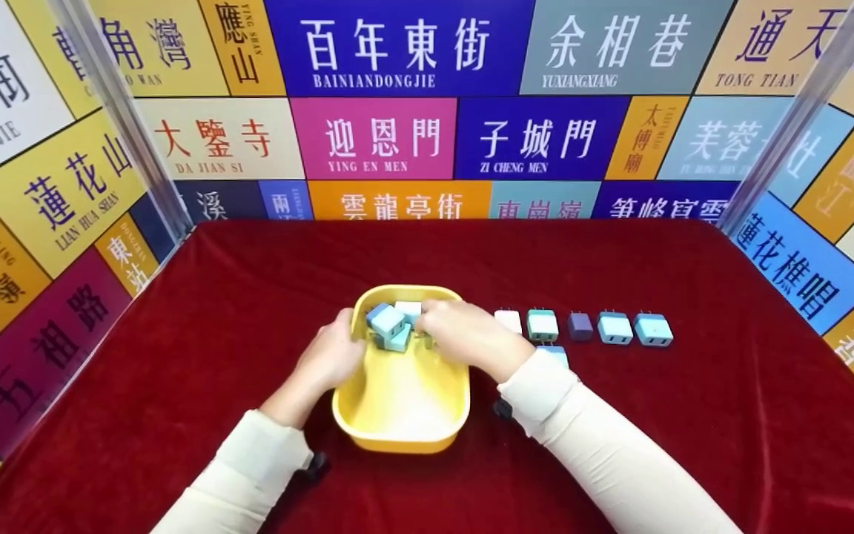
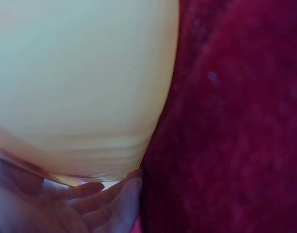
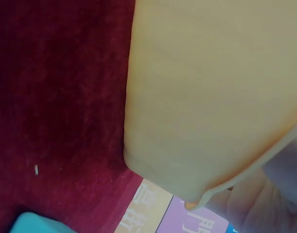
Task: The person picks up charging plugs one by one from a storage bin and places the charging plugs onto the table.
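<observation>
A yellow plastic basin [image 1: 405, 400] stands in front of me in the head view. My left hand [image 1: 329, 347] grips its left rim, thumb at the rim; in the left wrist view the fingers [image 2: 124, 201] lie against the outside wall. Over the right rim my right hand [image 1: 464, 331] reaches down into the far end. Inside there, blue-and-white plug-in USB chargers [image 1: 388, 320] lie piled, with a white charger [image 1: 408, 307] right at the right fingertips. Those fingertips are largely hidden, so I cannot tell whether they pinch a charger.
To the basin's right, several chargers form a row on the red cloth [image 1: 249, 297], among them a green-and-white one [image 1: 542, 325], a purple one [image 1: 580, 325] and a light blue one [image 1: 653, 329]. Another charger [image 1: 551, 354] is partly covered by my right forearm. Sign-printed panels [image 1: 397, 52] stand behind.
</observation>
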Tool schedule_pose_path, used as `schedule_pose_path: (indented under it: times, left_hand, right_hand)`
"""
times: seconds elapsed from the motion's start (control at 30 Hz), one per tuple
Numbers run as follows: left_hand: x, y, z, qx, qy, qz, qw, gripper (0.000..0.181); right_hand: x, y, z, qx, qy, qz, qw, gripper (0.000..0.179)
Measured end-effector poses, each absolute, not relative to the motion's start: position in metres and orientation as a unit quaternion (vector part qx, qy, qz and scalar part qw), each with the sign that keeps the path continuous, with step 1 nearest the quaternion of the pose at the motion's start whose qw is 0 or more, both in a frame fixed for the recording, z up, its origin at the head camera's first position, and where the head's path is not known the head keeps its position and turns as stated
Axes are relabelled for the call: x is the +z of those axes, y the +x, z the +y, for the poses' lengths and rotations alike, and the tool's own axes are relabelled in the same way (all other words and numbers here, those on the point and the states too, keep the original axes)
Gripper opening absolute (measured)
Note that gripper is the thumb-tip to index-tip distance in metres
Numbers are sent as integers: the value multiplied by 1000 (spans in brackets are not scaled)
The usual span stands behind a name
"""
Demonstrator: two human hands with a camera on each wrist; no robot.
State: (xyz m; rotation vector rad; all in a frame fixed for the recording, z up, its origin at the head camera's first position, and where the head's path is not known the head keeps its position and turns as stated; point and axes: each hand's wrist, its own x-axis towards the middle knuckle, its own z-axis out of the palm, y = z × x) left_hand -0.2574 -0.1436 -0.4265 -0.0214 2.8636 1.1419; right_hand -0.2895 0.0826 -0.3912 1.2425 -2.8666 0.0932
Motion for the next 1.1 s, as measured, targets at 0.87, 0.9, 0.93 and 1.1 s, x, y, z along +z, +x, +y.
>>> schedule_pose_path:
  times: [0.87,0.9,0.93,1.1]
  left_hand:
    - [-431,-260,-143,366,2,930,30,53]
    - [-431,-260,-143,367,3,930,30,53]
    - [-430,-259,-143,368,2,929,31,53]
    - [-428,-258,-145,372,0,928,30,54]
  right_hand:
    - [-397,-266,73,18,421,-904,68,4]
    - [-398,-265,72,15,417,-906,72,4]
    - [-399,-264,71,14,412,-908,75,5]
    - [-400,-262,67,9,396,-915,83,16]
